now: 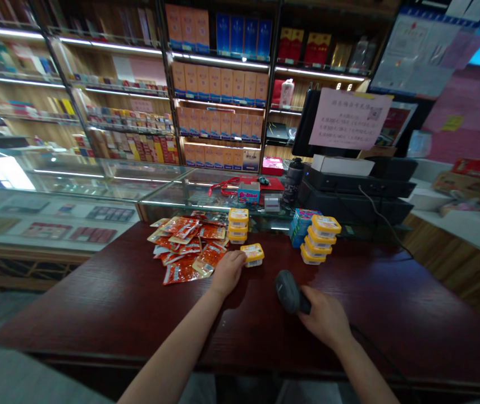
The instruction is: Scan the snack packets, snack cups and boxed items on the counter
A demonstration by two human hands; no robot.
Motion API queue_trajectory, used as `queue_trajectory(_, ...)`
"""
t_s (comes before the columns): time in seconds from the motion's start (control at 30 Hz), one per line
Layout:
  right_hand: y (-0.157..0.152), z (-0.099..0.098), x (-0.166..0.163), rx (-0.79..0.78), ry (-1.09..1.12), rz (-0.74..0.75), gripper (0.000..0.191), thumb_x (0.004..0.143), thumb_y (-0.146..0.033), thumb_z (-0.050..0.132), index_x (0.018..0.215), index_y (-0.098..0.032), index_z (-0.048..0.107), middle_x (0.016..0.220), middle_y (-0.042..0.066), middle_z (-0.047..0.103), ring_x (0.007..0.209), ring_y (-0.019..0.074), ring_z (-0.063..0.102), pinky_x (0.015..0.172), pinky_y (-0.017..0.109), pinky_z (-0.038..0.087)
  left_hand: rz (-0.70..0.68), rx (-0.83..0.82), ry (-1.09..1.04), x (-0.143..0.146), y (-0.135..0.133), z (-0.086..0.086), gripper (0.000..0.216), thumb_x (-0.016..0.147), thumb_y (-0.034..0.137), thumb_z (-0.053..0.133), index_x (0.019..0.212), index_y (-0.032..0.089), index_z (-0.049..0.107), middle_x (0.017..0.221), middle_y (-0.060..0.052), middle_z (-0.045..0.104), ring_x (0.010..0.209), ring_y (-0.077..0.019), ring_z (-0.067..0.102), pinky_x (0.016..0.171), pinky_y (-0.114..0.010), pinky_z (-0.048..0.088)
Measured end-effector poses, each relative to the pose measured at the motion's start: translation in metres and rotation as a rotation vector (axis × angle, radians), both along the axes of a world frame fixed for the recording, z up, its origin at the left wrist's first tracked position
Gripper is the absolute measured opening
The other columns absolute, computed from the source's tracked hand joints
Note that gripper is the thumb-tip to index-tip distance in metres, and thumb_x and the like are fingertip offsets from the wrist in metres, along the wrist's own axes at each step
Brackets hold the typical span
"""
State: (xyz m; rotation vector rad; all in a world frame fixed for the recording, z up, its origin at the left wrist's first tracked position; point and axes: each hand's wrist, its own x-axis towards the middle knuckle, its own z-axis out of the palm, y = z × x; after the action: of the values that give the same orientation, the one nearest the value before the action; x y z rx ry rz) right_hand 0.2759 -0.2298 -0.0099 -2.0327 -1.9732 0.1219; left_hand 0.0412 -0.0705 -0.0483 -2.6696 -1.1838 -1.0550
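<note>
My left hand point(229, 271) rests on the dark red counter point(109, 303) with its fingers closed round a small yellow-lidded tub point(253, 253). My right hand point(324, 318) grips a dark handheld barcode scanner point(288, 291), whose head points towards that tub. Just beyond, a short stack of the same yellow tubs point(238, 225) stands upright. A leaning stack of yellow tubs point(319, 238) sits further right. A heap of orange-red snack packets point(187, 245) lies to the left of my left hand.
A blue box point(300, 225) stands behind the leaning stack. A till with a monitor and pink notice point(349, 119) occupies the back right, its cable trailing over the counter. A glass display case point(96, 179) runs along the left. Shelves of boxed goods point(218, 84) fill the back wall.
</note>
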Motion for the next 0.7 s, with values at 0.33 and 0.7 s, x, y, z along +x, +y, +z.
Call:
queue_trajectory(0.33,0.001,-0.039,0.015,0.077,-0.07,-0.001,0.042,0.071,-0.009,0.051,0.111,-0.017,0.062,0.1,0.008,0.069,0.093,0.0233,0.063,0.081,0.031,0.042,-0.075,-0.302,-0.25,0.029,0.013,0.006,0.03,0.069,0.018,0.073,0.098,0.019,0.067,0.1,-0.006,0.063,0.093,-0.0183,0.062,0.085,-0.034,0.052)
queue_trajectory(0.7,0.002,-0.04,0.017,0.083,-0.019,-0.016,0.04,0.07,-0.013,0.053,0.109,-0.02,0.063,0.095,0.006,0.069,0.089,0.0226,0.062,0.078,0.031,0.042,-0.075,-0.753,-0.549,0.106,0.027,0.004,0.042,0.058,0.009,0.078,0.099,0.013,0.07,0.093,-0.007,0.072,0.077,-0.0165,0.068,0.073,-0.029,0.055)
